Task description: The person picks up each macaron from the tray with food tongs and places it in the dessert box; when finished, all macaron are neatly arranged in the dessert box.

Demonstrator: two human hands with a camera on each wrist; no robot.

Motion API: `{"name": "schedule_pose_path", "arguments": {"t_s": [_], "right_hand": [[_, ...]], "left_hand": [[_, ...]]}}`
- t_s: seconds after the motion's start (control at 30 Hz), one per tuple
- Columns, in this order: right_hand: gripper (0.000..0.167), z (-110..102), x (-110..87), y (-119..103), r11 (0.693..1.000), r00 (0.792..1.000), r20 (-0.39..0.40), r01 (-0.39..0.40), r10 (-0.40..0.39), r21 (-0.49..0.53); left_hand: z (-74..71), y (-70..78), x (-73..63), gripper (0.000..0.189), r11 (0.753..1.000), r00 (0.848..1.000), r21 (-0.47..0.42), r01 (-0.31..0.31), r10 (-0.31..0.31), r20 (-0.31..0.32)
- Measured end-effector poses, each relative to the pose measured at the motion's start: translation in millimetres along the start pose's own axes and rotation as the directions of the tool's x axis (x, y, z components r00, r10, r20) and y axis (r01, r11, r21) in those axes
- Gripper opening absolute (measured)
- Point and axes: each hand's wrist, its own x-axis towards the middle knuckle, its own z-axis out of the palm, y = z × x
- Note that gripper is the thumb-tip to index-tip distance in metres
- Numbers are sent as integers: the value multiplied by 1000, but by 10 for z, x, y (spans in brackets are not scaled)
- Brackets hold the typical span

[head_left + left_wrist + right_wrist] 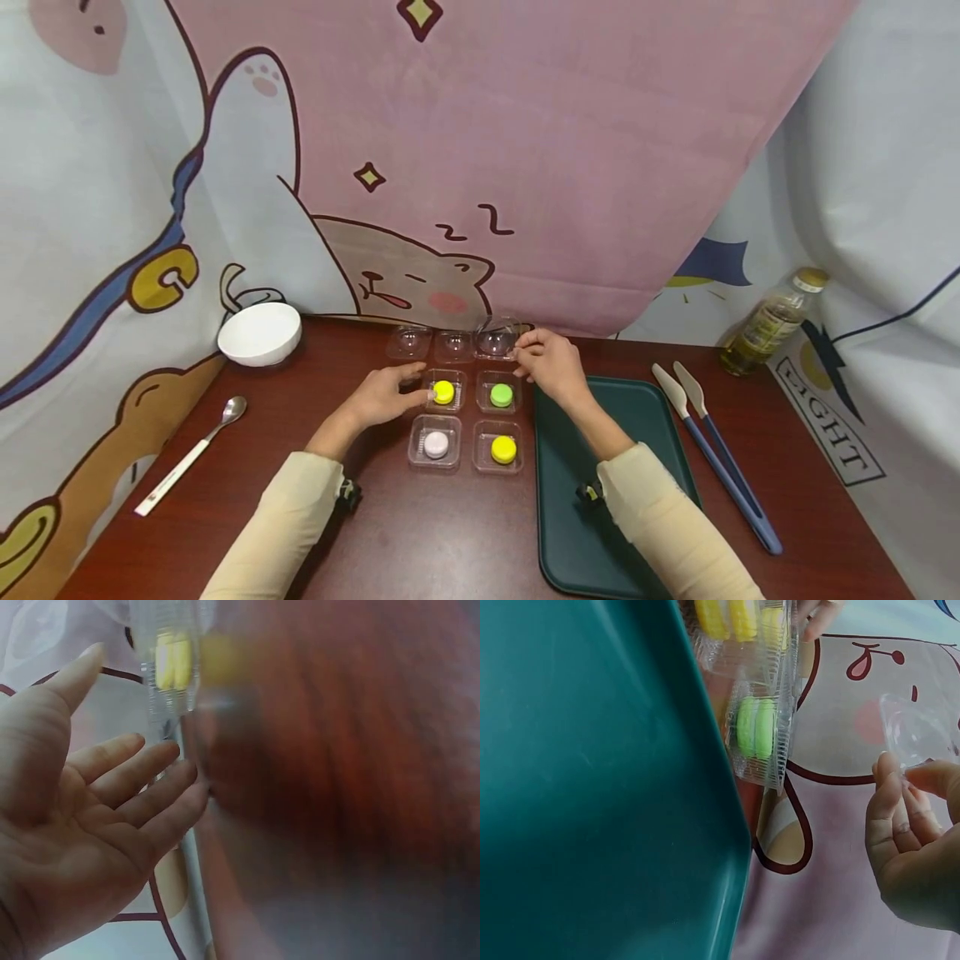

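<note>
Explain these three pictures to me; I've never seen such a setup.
There's no machine here: you see a person's left hand and right hand. The wide picture comes from a camera on the head; the others come from wrist cameras, so they look sideways. On the table sit four clear boxes holding two yellow macarons, one green and one white. Around them are a bowl, spoon, tray, tongs and bottle. The right hand pinches a clear plastic lid; the left hand is beside a yellow macaron's box, perhaps touching it.
</note>
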Motion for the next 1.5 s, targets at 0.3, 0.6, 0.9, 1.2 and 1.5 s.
{"name": "schedule_pose_path", "arguments": {"t_s": [0.3,0.6,0.9,1.2,1.5], "right_hand": [[8,49,-49,8,952,965,-33,252,-261,-171],[10,58,-93,-8,788,832,-22,516,-554,-336],[14,77,-80,-19,707,738,-26,635,-675,-312],[16,102,-65,2,655,675,-47,694,-737,-299],[13,64,-37,-18,690,725,50,673,-687,-266]], "left_hand": [[-69,223,-28,58,989,986,-144,24,-47,-158],[-83,739,-56,65,903,996,-428,33,-65,-60],[-55,737,-41,67,762,993,-637,117,-71,97],[-72,684,3,64,552,983,-819,155,-7,181],[-68,623,-16,69,682,994,-727,76,1,105]]}}
